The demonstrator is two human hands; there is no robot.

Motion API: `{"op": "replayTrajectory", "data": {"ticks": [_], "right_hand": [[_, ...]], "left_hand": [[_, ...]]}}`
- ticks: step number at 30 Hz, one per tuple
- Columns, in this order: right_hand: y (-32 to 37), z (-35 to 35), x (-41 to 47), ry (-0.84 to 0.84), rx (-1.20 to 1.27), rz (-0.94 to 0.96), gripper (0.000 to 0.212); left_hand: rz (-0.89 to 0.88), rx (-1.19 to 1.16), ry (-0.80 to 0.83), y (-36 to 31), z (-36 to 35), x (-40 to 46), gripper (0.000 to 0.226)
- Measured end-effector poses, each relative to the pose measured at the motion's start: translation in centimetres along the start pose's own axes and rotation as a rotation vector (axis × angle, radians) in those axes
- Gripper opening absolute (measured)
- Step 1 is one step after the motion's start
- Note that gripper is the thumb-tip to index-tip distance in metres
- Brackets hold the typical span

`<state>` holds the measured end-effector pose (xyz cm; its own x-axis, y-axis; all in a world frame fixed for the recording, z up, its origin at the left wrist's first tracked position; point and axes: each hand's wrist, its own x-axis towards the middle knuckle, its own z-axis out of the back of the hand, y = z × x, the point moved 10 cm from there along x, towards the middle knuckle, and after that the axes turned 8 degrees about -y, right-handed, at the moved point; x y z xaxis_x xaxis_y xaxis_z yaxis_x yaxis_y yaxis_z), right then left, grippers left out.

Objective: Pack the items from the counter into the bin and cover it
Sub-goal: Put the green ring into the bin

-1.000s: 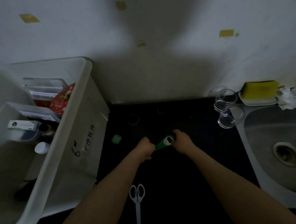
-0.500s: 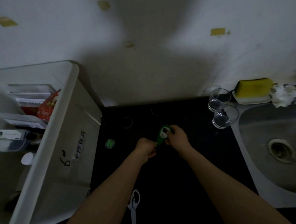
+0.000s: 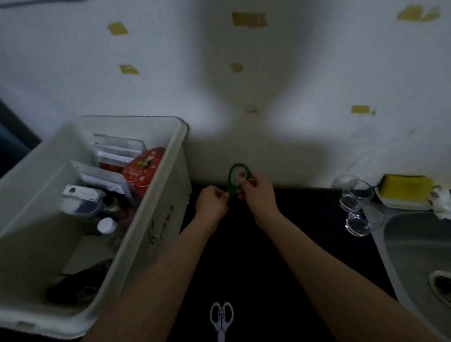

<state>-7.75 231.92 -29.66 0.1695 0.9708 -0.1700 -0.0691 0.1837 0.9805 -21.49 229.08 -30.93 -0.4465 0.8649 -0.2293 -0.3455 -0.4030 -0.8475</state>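
Observation:
A green magnifying glass stands upright above the black counter, its round lens end up. My left hand grips its handle from the left. My right hand pinches the lens rim from the right, a fingertip showing through the lens. The white plastic bin sits at the left, open, with boxes, a red tin and small bottles inside. White-handled scissors lie on the counter near the bottom edge. No lid is in view.
Two clear glasses stand at the counter's right, beside a steel sink. A yellow sponge on a tray and crumpled white paper sit behind the sink. The white wall with yellow tape patches rises behind.
Both hands have lifted the green magnifying glass off the counter and turned it from lying to upright. The view has tilted up and shifted; the small green item on the counter is out of sight.

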Motion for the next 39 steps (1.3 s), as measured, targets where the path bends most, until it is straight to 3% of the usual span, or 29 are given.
{"op": "replayTrajectory", "data": {"ticks": [7, 9, 12, 14, 17, 20, 24, 27, 33, 35, 39], "right_hand": [[6.8, -4.8, -3.0, 0.069, 0.123, 0.112, 0.02], [8.6, -7.0, -3.9, 0.098, 0.073, 0.164, 0.012], [10.7, -11.1, -5.3, 0.158, 0.026, 0.232, 0.018], [11.5, -13.4, -5.9, 0.166, -0.025, 0.264, 0.022], [12.4, -16.9, -6.8, 0.194, -0.097, 0.314, 0.029], [12.0, -19.6, -7.0, 0.163, -0.192, 0.324, 0.014], [10.7, -22.4, -6.5, 0.151, -0.378, 0.276, 0.019], [9.0, -25.8, -6.2, 0.223, -0.493, 0.213, 0.022], [7.1, -33.8, -8.5, 0.499, -0.816, 0.27, 0.034], [6.4, -35.5, -9.0, 0.524, -0.822, 0.265, 0.032], [4.2, -37.5, -9.7, 0.533, -0.783, 0.219, 0.029]], "left_hand": [[-0.102, -0.341, -0.147, -4.5, 9.2, -1.0, 0.003], [-0.138, -0.387, -0.154, -5.3, 11.3, -1.3, 0.008], [-0.175, -0.456, -0.196, -6.0, 14.9, -1.1, 0.017], [-0.168, -0.456, -0.224, -5.4, 17.3, -0.5, 0.012], [-0.135, -0.361, -0.228, -3.3, 20.5, 1.0, 0.016], [-0.088, -0.227, -0.098, -0.8, 22.4, 2.8, 0.022], [-0.172, 0.091, -0.028, 0.7, 25.9, 5.6, 0.021], [-0.236, 0.31, 0.006, 1.4, 28.8, 7.6, 0.02], [-0.262, 0.571, 0.102, 3.9, 32.9, 11.7, 0.008], [-0.286, 0.656, 0.137, 4.9, 33.0, 12.9, 0.016], [-0.335, 0.726, 0.153, 7.6, 32.8, 14.4, 0.01]]}}
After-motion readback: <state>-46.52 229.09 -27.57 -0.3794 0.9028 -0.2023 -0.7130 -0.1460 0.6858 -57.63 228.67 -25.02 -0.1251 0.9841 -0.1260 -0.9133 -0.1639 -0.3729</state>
